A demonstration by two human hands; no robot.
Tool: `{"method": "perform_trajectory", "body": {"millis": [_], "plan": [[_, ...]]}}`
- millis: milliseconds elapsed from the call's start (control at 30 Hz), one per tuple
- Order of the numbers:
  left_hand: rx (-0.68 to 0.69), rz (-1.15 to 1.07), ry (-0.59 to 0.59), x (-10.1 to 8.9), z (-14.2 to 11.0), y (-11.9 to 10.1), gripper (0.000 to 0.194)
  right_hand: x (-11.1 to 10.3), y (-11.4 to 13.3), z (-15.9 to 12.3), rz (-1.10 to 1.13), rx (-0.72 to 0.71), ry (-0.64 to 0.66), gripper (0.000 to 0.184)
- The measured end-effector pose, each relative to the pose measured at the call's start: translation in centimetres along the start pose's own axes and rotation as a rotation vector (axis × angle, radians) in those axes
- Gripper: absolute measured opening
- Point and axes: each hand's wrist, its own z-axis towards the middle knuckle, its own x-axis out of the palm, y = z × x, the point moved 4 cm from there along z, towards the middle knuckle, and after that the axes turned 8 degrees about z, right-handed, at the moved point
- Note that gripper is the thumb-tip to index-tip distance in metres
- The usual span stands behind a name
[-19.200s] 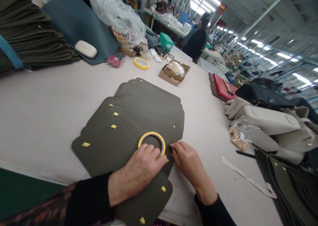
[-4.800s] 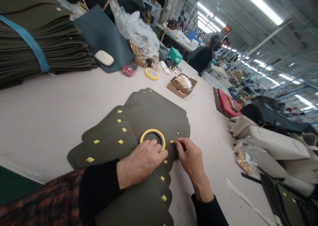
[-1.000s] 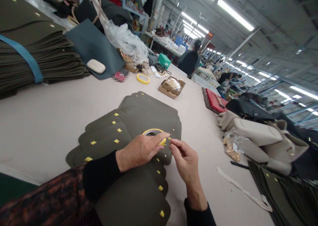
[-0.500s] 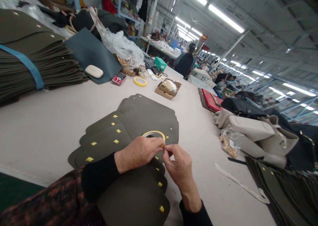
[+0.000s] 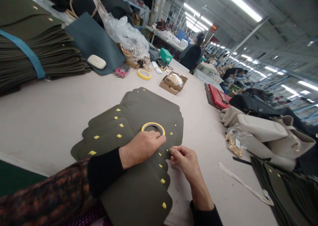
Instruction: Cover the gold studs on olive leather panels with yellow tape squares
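Observation:
Several dark olive panels with rounded corners [image 5: 154, 103] lie fanned out and overlapping on the table. Small yellow tape pieces [image 5: 119, 136] are stuck along their left and right edges. My left hand [image 5: 142, 148] is closed on a roll of yellow tape [image 5: 152, 123], resting over the middle of the panels. At the right edge, my right hand [image 5: 185, 161] pinches a small bit of yellow tape [image 5: 170, 150] against a panel, where a metal fitting seems to sit beneath. Farther up, a small metal stud [image 5: 175, 125] shows on another panel.
A strapped stack of olive panels [image 5: 39, 50] stands at left. Beyond lie a second tape roll [image 5: 144, 74] and a carton of gold hardware [image 5: 173, 82]. Beige bags [image 5: 259, 128], a bag of gold pieces [image 5: 235, 145] and a white strip [image 5: 244, 183] are at right. A person [image 5: 192, 54] sits farther back.
My hands met at the tape roll half a second ago. Now my right hand has moved away with a torn tape piece to the panel edge. More yellow pieces mark the panels than 19 seconds ago.

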Motion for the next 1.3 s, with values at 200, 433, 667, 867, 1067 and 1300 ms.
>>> {"method": "perform_trajectory", "body": {"millis": [200, 433, 667, 867, 1067, 1300], "plan": [[-0.004, 0.016, 0.123, 1.5, 0.0, 0.3, 0.007, -0.1, -0.9, 0.0, -0.276, -0.058, 0.063, 0.027], [0.019, -0.040, 0.164, 1.6, 0.0, 0.1, 0.007, 0.9, 1.1, -0.1, -0.665, -0.319, 0.067, 0.020], [0.009, -0.041, 0.182, 1.7, 0.0, 0.1, 0.007, 1.5, 1.4, 0.2, -0.798, -0.372, 0.079, 0.017], [0.011, -0.021, 0.172, 1.7, 0.1, 0.1, 0.010, 0.1, 2.1, -0.5, -0.794, -0.558, 0.058, 0.017], [0.001, -0.066, 0.165, 1.1, 0.4, 0.3, 0.013, 1.0, 2.0, -0.9, -0.991, -0.636, 0.216, 0.023], [0.015, -0.135, 0.106, 0.4, 0.8, 0.3, 0.017, 1.6, 1.0, -0.2, -0.833, -0.342, -0.047, 0.019]]}}
